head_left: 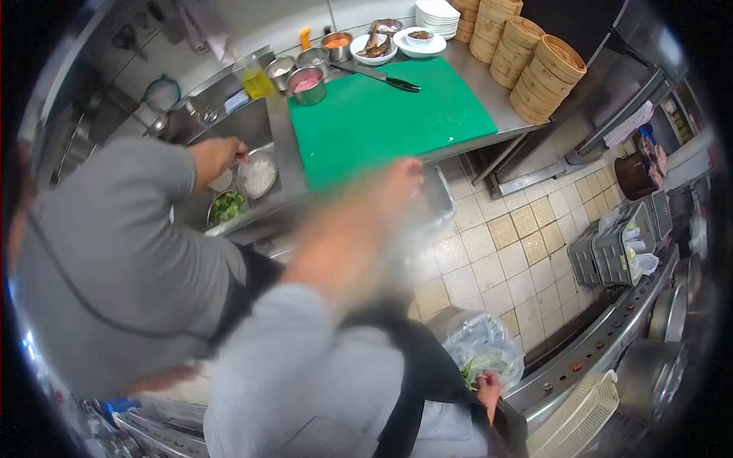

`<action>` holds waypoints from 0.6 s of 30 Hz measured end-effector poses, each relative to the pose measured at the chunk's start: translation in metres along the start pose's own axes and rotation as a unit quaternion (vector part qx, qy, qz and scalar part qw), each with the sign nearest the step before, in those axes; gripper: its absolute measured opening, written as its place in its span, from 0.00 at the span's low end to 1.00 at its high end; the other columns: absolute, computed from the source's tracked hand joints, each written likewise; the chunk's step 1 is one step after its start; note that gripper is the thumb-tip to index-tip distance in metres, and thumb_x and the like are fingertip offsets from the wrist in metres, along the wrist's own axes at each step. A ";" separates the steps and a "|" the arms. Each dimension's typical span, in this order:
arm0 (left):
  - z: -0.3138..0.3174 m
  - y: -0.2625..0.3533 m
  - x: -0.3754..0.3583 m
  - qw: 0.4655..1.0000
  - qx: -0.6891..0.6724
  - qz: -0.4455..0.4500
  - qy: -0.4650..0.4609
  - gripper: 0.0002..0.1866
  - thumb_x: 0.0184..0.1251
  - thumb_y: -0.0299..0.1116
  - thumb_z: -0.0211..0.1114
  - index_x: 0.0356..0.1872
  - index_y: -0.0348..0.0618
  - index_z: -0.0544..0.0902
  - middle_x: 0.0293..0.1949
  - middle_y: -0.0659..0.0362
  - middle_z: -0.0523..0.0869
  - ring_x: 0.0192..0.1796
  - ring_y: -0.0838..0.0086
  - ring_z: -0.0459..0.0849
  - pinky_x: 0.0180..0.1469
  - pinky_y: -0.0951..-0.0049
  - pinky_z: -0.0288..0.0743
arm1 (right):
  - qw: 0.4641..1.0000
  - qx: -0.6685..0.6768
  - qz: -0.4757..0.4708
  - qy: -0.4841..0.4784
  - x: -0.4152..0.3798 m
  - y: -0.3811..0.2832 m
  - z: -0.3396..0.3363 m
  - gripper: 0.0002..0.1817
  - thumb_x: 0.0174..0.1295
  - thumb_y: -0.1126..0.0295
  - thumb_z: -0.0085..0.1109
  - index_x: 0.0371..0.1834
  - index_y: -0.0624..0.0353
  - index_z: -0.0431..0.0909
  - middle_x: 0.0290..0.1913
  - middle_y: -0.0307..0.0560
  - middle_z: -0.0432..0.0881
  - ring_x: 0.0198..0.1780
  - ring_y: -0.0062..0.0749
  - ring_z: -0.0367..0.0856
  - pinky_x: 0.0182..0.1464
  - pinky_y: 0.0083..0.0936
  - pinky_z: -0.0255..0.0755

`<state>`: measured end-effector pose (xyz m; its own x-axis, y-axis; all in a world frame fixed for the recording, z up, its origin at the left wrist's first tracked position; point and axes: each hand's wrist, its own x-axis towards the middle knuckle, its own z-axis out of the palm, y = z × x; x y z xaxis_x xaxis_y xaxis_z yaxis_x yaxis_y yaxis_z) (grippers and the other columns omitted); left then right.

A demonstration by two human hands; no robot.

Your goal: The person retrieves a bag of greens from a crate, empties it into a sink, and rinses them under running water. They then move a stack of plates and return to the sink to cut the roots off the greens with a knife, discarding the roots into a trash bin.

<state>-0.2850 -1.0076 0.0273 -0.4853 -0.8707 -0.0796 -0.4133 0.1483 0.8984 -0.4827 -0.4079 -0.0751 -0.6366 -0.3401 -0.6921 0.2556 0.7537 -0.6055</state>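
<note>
My left hand (403,179) is smeared by motion at the front edge of a green cutting board (397,114), so its fingers cannot be read. Close beside it, below the board, is a see-through plastic-looking thing (439,200), partly hidden by the blur. Lower right, my right hand (489,388) has its fingers curled at the rim of a clear plastic bag (489,340). Green leafy stalks (467,372) show in the bag near those fingers.
A co-worker's hand (217,159) is over a bowl of white food (258,175) by the sink, near chopped greens (227,206). A knife (382,77) lies on the board. Steel tubs (307,90), plates (437,17) and bamboo steamers (546,80) stand behind. Crates (611,252) are right.
</note>
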 end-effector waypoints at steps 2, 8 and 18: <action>-0.020 0.003 0.070 0.982 0.146 0.105 0.051 0.23 0.66 0.33 0.65 0.62 0.44 0.79 0.63 0.45 0.79 0.68 0.53 0.75 0.70 0.57 0.67 | 0.999 0.033 0.012 0.004 -0.017 -0.030 0.030 0.16 0.67 0.70 0.63 0.55 0.62 0.77 0.36 0.39 0.81 0.33 0.25 0.81 0.31 0.23 0.73; -0.054 -0.004 0.232 0.880 0.445 0.152 0.071 0.19 0.71 0.31 0.50 0.60 0.48 0.80 0.64 0.49 0.79 0.64 0.50 0.76 0.65 0.50 0.73 | 0.999 0.006 -0.015 0.031 -0.029 -0.053 0.048 0.16 0.68 0.69 0.63 0.57 0.61 0.78 0.38 0.39 0.82 0.37 0.25 0.80 0.37 0.24 0.74; -0.065 -0.052 0.317 0.750 0.518 0.409 -0.050 0.06 0.63 0.27 0.53 0.33 0.39 0.78 0.32 0.42 0.82 0.39 0.43 0.81 0.42 0.45 0.73 | 0.975 -0.033 0.082 0.204 -0.113 -0.059 0.091 0.21 0.61 0.62 0.68 0.54 0.63 0.81 0.43 0.51 0.86 0.43 0.35 0.83 0.48 0.32 0.76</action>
<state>-0.3674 -1.3223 -0.0169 -0.9368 -0.2583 0.2360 -0.2975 0.9431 -0.1485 -0.3594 -0.4652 0.0027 -0.8313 0.0294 -0.5550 0.3387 0.8186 -0.4638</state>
